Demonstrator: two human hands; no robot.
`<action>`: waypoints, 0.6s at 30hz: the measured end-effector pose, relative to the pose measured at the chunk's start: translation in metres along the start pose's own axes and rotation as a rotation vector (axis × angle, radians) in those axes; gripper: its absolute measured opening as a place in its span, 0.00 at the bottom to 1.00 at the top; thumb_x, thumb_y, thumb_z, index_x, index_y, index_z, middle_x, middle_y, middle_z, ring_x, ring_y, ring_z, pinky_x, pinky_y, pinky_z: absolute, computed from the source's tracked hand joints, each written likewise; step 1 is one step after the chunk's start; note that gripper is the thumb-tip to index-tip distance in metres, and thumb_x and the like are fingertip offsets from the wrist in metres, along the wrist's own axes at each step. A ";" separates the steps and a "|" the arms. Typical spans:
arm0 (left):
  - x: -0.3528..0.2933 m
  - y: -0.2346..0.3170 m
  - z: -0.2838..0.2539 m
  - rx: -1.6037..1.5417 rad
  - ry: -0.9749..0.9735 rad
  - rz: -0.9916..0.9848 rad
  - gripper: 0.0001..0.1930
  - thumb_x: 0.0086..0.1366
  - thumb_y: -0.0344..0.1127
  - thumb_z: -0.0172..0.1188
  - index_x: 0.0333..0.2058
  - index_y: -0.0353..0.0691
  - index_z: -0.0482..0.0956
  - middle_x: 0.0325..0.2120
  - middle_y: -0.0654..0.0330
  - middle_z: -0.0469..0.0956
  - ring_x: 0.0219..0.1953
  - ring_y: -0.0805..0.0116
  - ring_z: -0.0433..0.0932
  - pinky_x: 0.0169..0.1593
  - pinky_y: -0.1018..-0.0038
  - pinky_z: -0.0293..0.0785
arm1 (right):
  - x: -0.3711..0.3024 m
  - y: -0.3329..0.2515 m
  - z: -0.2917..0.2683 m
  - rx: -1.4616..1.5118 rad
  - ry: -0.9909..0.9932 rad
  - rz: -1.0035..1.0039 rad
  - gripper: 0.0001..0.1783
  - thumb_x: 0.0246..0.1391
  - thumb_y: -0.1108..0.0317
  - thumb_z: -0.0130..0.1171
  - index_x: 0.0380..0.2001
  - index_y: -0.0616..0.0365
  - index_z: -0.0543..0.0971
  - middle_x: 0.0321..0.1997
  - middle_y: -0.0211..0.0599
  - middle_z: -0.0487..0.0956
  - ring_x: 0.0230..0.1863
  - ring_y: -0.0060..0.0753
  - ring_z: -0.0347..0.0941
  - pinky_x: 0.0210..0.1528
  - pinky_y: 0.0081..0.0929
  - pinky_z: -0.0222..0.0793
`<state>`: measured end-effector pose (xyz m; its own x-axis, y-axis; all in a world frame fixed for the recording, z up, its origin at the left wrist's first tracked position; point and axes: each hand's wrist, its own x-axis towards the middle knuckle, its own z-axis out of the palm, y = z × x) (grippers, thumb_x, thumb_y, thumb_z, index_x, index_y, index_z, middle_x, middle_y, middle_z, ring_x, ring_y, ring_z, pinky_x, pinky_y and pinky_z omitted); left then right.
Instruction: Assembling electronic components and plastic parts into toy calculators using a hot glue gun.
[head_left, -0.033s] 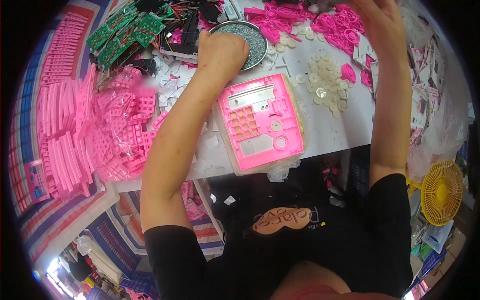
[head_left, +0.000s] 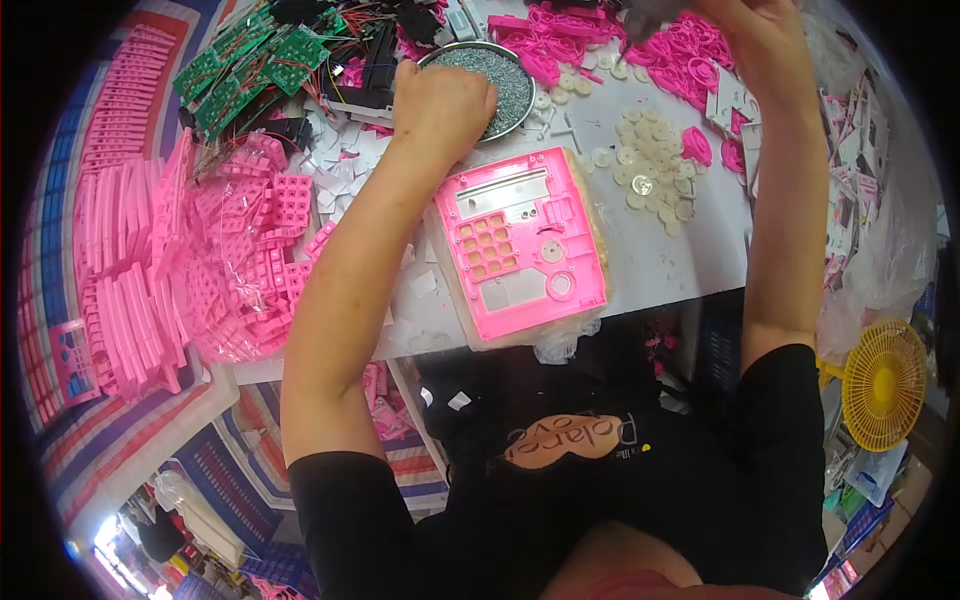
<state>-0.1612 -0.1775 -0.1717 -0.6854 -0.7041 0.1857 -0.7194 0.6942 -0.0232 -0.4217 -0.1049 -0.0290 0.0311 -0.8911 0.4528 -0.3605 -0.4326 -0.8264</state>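
Observation:
My left hand (head_left: 440,103) is closed, knuckles up, at the left side of a round metal bowl (head_left: 532,100) full of small silvery screws (head_left: 508,82). Its fingertips are hidden over the screws. At the top right edge my right hand (head_left: 762,38) is partly cut off, its fingers curled at a dark grey tool (head_left: 652,16) with a narrow tip pointing down. Between my arms a pink plastic housing (head_left: 585,225) lies open side up on a wrapped pad. It has a keypad grid of holes, a clear window and a few small parts inside.
Green circuit boards (head_left: 232,75) with wires are heaped at the far left. Pink keypads (head_left: 265,265) in a clear bag and stacked pink panels (head_left: 135,220) stand left. White discs (head_left: 650,150) and pink pieces (head_left: 690,55) lie far right. A yellow fan (head_left: 883,385) stands at the right.
My right hand and the dark grey tool have come slightly lower, so more of the tool shows. My left hand stays almost still at the bowl.

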 end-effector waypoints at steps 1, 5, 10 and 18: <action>-0.001 -0.001 -0.002 -0.005 -0.049 0.002 0.11 0.65 0.41 0.57 0.31 0.45 0.86 0.29 0.60 0.84 0.36 0.56 0.83 0.46 0.54 0.65 | 0.004 -0.001 0.000 0.057 -0.094 0.080 0.26 0.56 0.70 0.67 0.55 0.67 0.72 0.35 0.37 0.83 0.35 0.28 0.80 0.39 0.25 0.76; -0.013 -0.006 0.004 -0.142 0.106 -0.011 0.11 0.64 0.42 0.60 0.30 0.44 0.85 0.29 0.60 0.83 0.38 0.56 0.81 0.48 0.53 0.63 | -0.007 -0.023 0.039 0.381 -0.200 0.122 0.33 0.51 0.70 0.68 0.59 0.67 0.69 0.38 0.37 0.83 0.39 0.28 0.80 0.41 0.23 0.74; -0.023 -0.009 -0.001 -0.166 -0.032 0.020 0.08 0.64 0.41 0.62 0.33 0.44 0.83 0.32 0.61 0.82 0.41 0.57 0.80 0.49 0.52 0.60 | -0.040 -0.018 0.072 0.614 -0.158 0.114 0.35 0.52 0.69 0.66 0.62 0.67 0.66 0.40 0.38 0.81 0.38 0.29 0.78 0.44 0.27 0.74; -0.007 -0.010 0.011 -0.088 0.292 0.013 0.12 0.68 0.44 0.58 0.32 0.43 0.82 0.32 0.59 0.83 0.38 0.57 0.81 0.50 0.52 0.64 | -0.051 -0.010 0.097 0.466 -0.181 0.046 0.31 0.57 0.70 0.56 0.63 0.69 0.66 0.31 0.39 0.77 0.32 0.28 0.75 0.44 0.35 0.77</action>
<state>-0.1504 -0.1815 -0.1836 -0.6238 -0.6312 0.4609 -0.6897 0.7219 0.0553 -0.3299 -0.0689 -0.0764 0.2012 -0.9025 0.3808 0.0880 -0.3706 -0.9246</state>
